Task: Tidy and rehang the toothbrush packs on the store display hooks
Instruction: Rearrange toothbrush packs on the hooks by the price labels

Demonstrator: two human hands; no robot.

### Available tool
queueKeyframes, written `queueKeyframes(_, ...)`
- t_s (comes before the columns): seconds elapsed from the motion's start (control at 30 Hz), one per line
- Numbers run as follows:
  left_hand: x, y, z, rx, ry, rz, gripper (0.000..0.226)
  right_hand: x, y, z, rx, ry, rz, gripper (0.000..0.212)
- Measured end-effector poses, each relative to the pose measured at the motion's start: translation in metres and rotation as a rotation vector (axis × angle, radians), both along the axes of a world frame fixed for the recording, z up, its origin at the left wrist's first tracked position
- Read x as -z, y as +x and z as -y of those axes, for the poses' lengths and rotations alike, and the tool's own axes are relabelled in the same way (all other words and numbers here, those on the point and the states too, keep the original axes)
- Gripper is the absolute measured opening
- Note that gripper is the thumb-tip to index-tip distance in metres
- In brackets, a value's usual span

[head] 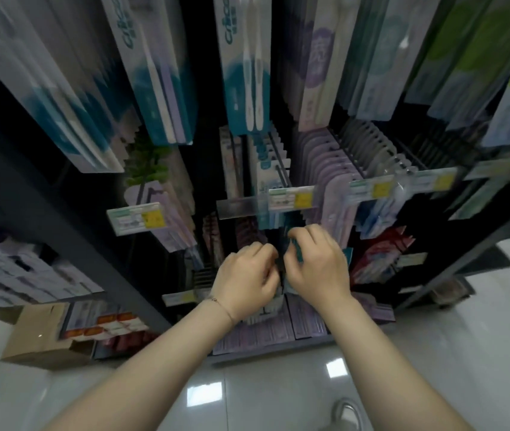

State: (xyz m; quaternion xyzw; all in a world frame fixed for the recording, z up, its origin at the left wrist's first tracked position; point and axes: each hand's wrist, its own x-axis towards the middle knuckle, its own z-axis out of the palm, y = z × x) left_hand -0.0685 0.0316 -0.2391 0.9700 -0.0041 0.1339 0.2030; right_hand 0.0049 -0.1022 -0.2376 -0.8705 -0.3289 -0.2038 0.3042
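Note:
Both hands work side by side at a low row of the display. My right hand (315, 265) pinches the top of a teal toothbrush pack (297, 253), fingers curled over its edge. My left hand (247, 278) is closed on the dark packs just left of it, though what it grips is hidden by the fingers. Above them a hook (281, 169) juts out with white and teal packs (264, 169) hung on it, ending in a price tag (291, 197). Tall white and teal packs (247, 66) hang in the top row.
Pale purple packs (325, 169) fill the hooks to the right, red packs (378, 253) hang lower right. A cardboard box (42, 334) sits on the floor at left beside stacked boxes. Glossy white tiles (263, 390) lie below, with a shoe (346, 412) at the bottom.

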Motion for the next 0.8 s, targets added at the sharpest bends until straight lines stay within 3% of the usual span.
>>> queueKeyframes(0.1, 0.015, 0.015, 0.014, -0.003, -0.064, -0.079, 0.027, 0.015, 0.012, 0.017, 0.025, -0.002, -0.051, 0.024)
queueKeyframes(0.23, 0.024, 0.039, 0.035, -0.025, -0.187, -0.165, 0.052, 0.03, 0.033, 0.038, 0.042, -0.017, -0.104, 0.029)
queueKeyframes(0.47, 0.032, 0.096, 0.08, -0.083, -0.414, -0.149, 0.083, 0.055, 0.071, 0.065, 0.112, -0.025, -0.26, 0.059)
queueKeyframes(0.63, 0.041, 0.127, 0.103, -0.131, -0.459, -0.072, 0.093, 0.072, 0.097, 0.069, -0.031, 0.01, -0.416, 0.095)
queueKeyframes(0.8, 0.046, 0.145, 0.113, -0.191, -0.579, -0.079, 0.092, 0.074, 0.111, 0.07, -0.169, -0.075, -0.461, 0.104)
